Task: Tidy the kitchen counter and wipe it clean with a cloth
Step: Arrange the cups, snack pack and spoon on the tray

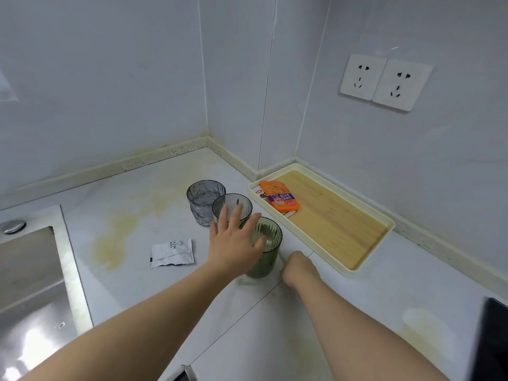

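At the back corner of the kitchen counter [357, 298], head view, three glasses stand close together: a clear textured tumbler [204, 203], a dark ribbed glass [233, 206] just in front of it, and a green ribbed glass [270, 250] nearest the person. The left hand [233, 240] is spread flat with straight fingers over the dark and green glasses, thumb at the green rim. Whether it presses on either cannot be confirmed. The right hand [298, 268] sits knuckles-up just beside the green glass's base, fingers tucked under and hidden, so I cannot tell if it grips anything.

A white sachet [171, 253] lies loose on the counter to the left. Yellowish stains [118, 240] mark the surface near the sink [30, 284]. A cream tray [371, 269] with a wood-look floor sits against the wall, holding an orange snack packet [280, 199]. No cloth is in view, so wiping is judged not yet begun.

Risks noted: the glasses stand so close that lifting one with a splayed hand could knock its neighbour over. A sweep of the left forearm could push the sachet toward the sink. Wiping before the glasses are cleared would likely smear stains around their bases.
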### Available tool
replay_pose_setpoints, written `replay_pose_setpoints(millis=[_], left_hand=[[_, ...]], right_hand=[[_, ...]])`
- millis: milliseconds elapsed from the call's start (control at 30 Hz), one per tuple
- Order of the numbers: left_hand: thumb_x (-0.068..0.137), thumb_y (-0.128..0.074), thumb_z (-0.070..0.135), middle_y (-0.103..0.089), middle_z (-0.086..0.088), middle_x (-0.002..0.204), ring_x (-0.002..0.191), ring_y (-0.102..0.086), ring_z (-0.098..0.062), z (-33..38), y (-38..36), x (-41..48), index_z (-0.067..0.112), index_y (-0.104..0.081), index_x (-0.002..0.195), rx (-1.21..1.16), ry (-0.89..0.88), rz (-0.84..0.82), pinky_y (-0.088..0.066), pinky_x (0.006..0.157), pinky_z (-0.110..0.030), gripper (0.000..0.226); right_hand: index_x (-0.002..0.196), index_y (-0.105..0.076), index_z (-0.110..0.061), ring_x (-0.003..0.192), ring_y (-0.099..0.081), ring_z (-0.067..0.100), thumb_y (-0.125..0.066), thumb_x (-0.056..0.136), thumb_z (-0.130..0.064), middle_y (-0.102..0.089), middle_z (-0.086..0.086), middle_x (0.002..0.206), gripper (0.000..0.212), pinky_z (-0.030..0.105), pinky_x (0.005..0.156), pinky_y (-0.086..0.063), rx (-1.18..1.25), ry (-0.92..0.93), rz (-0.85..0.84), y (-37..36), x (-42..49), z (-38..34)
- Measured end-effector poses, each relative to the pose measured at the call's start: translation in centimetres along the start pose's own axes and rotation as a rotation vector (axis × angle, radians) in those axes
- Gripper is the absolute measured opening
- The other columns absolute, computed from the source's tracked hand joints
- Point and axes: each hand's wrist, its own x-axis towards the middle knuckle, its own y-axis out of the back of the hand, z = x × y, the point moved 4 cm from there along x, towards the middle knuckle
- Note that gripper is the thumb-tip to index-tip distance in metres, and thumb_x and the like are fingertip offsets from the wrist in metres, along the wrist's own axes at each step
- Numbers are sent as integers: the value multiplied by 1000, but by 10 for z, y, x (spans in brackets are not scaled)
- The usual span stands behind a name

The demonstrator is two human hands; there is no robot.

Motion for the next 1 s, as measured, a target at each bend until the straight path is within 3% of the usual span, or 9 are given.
replay_pose_setpoints(millis=[100,200,300,400,533,733,800,933,1000], left_hand=[[95,-35,46,4,3,159,145,17,-25,2,3,-2,36,-20,146,38,-18,50,3,118,-46,54],[95,-37,47,2,2,159,146,14,-26,6,7,-4,33,-21,147,50,-32,82,2,118,-45,56],[94,-40,46,-3,-1,159,146,11,-25,17,11,-3,29,-27,146,45,-92,173,0,118,-43,56],[95,-40,45,-5,-1,159,147,9,-25,37,13,3,28,-27,145,52,-173,192,-2,118,-42,55],[93,-44,43,-2,-4,158,146,9,-28,69,6,21,25,-28,143,215,-279,69,-1,117,-47,55],[97,-35,18,-8,-2,158,147,5,-24,128,-18,57,21,-23,146,263,-433,-157,-7,117,-46,51],[95,-34,12,-15,-3,157,147,-1,-24,140,-34,70,20,-22,147,233,-414,-275,-12,117,-46,54],[91,-32,11,-29,-7,151,143,-16,-26,142,-66,92,18,-28,145,196,-207,-476,-15,114,-49,55],[90,-32,10,-31,-7,149,142,-17,-26,137,-74,95,17,-30,143,205,-166,-499,-13,112,-52,54]], right_hand=[[121,-50,-6,111,-54,29,-45,92,-7,-54,13,123,29,30,84,-45,53,23,-10,3,2,2],[96,-57,-6,83,-52,24,-48,92,-8,-57,12,95,10,25,68,-39,224,37,-1,13,4,6],[68,-51,-7,67,-48,21,-52,90,-8,-47,5,68,22,25,58,-33,420,61,30,28,2,12],[75,-56,-6,61,-46,20,-51,91,-12,-48,5,67,17,25,53,-32,606,47,105,49,-3,23],[84,-52,-6,61,-45,20,-49,92,-10,-47,7,71,9,26,54,-33,766,-51,181,76,0,54],[71,-49,-8,55,-45,21,-52,89,-5,-47,9,65,19,28,53,-36,877,-156,169,97,26,86],[73,-50,-7,55,-46,21,-52,88,-4,-49,10,65,16,28,53,-38,910,-200,175,97,40,91],[73,-48,-4,48,-46,23,-49,87,0,-50,14,63,14,25,42,-37,946,-269,153,93,69,98],[75,-49,-1,48,-47,23,-48,91,-2,-50,14,65,16,30,45,-49,988,-293,148,90,76,97]])
